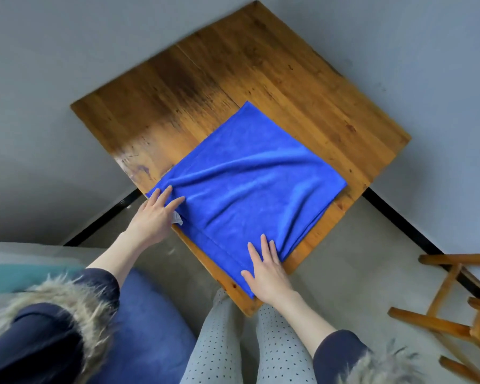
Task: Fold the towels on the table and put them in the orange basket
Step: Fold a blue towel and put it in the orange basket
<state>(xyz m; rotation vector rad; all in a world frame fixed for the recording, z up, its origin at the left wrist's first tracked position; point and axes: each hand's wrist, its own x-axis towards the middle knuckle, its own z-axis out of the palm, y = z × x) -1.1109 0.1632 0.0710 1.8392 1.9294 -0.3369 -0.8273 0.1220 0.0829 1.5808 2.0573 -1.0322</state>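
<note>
The blue towel (250, 184) lay on the wooden table (178, 87), on the part of it nearest to the person, and it seemed to be folded once already, because a second layer showed along its near edge. The left hand (153, 217) rested at the left corner of the towel with the fingers straight and spread, touching the cloth and not gripping it; probably it kept that corner in place. A small white label (177, 217) showed just beside this hand. The right hand (266, 267) lay flat on the near right corner, the fingers also straight, pressing the layers down. Long wrinkles ran from the left corner across the cloth, so I judged that both hands were there to hold and smooth the towel before the next fold. A wooden chair (455, 309) stood on the right, apart from the table. The orange basket was not in view, so the towel was not yet put away
</note>
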